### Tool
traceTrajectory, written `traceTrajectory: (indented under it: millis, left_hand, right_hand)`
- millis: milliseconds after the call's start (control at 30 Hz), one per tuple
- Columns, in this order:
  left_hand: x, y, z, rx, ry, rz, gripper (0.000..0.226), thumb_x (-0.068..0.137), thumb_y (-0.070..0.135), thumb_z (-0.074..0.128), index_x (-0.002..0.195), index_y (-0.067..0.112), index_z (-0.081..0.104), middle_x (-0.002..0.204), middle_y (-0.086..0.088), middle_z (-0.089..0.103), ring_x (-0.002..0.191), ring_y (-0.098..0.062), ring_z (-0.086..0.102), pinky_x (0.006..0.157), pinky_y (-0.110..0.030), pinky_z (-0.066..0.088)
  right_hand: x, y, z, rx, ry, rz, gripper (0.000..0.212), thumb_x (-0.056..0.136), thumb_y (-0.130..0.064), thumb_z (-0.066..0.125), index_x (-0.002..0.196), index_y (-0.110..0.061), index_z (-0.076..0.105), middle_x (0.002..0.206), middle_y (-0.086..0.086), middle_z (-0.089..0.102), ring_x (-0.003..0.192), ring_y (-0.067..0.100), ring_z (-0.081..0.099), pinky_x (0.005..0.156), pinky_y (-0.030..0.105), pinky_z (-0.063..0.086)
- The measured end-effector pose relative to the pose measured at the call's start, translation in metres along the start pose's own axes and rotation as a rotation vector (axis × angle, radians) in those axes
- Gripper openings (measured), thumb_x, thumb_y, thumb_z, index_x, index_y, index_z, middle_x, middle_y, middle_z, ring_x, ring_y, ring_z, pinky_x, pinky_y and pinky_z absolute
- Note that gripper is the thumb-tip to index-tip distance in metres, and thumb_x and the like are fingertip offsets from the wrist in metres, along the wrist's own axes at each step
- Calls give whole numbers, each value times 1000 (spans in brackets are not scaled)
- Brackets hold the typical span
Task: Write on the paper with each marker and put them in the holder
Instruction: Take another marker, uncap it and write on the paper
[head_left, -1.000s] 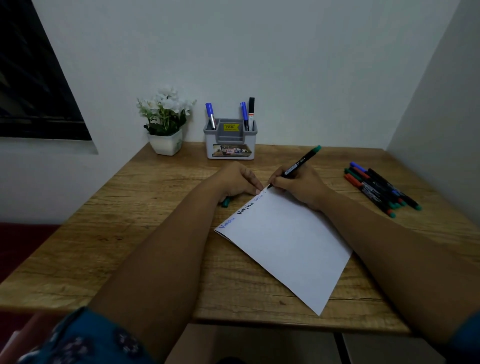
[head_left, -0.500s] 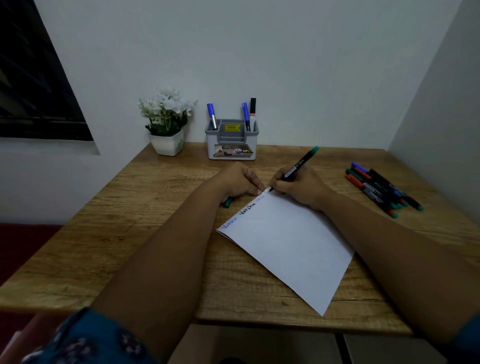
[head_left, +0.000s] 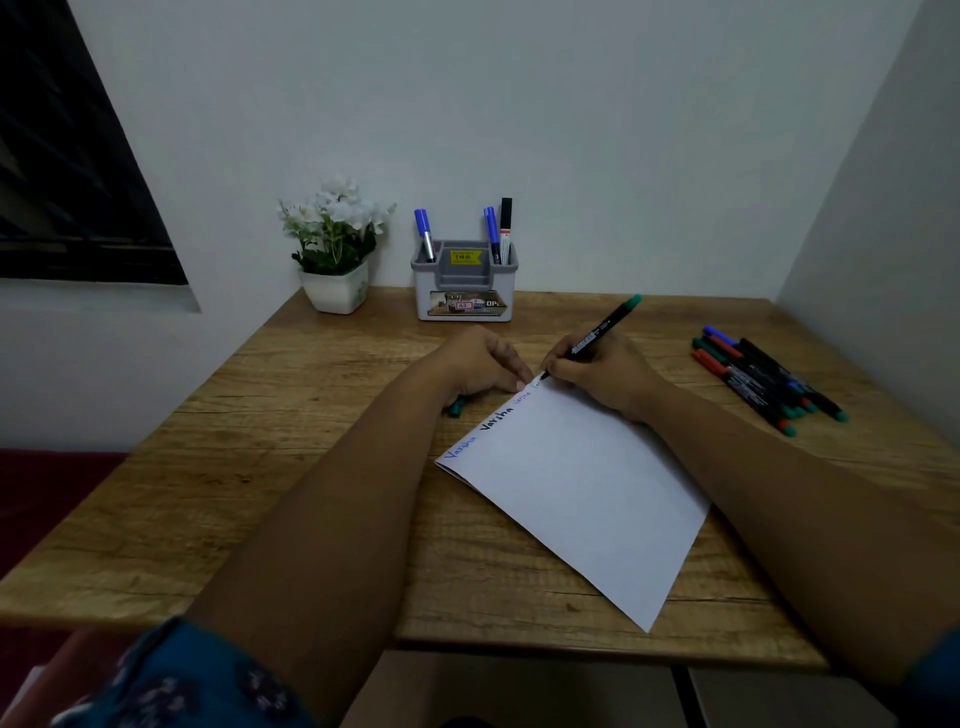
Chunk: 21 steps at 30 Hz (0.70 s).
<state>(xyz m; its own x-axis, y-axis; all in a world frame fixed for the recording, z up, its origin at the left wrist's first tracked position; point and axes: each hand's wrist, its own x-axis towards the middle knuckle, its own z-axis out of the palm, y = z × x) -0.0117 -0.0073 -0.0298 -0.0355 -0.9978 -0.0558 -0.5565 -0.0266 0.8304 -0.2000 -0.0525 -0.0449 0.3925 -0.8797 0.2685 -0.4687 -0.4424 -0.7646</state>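
Keep right hand (head_left: 605, 376) pinching the marker (head_left: 592, 335) with tip light on the paper's (head_left: 571, 493) far corner mid-desk, left hand (head_left: 480, 366) curled with fingertips pressing that corner flat, then carry marker to the holder (head_left: 464, 283) at the desk's (head_left: 311, 415) back edge.

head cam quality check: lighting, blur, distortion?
Head view: dim, flat light, no glare; wide-angle bending at the wall edges; sleeve soft at the bottom; writing on the paper partly legible near the right hand and left hand.
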Motion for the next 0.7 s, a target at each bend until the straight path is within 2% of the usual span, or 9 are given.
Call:
traceTrajectory:
  millis: [200,367,533,700]
  left_hand:
    - [-1,0,0,-6,-6,-2,20,75,2,77,94,8,77,87,3,72,88,-5,61,74,-16,44]
    - [0,0,0,-14,-7,-13,20,75,1,77,93,9,76,88,2,72,90,-7,61,77,-18,44]
    - [0,0,0,-11,-5,-3,19,74,1,77,91,10,77,89,1,73,92,-9,63,79,-19,45]
    - [-1,0,0,-7,6,-5,18,74,2,77,88,13,77,87,3,73,92,-9,63,77,-18,45]
  right_hand:
    - [0,-1,1,-4,-12,1,5,80,-13,69,79,-13,74,82,1,73,79,9,64,73,24,50]
    - [1,0,2,23,-7,1,9,81,-12,70,77,-17,75,76,-9,72,73,0,63,72,22,50]
    - [3,3,2,-22,0,5,5,77,-18,69,74,-17,73,81,-2,73,85,15,67,79,36,53]
    - [2,2,2,-12,-2,20,7,80,-17,68,75,-14,72,78,0,72,81,15,65,77,34,51]
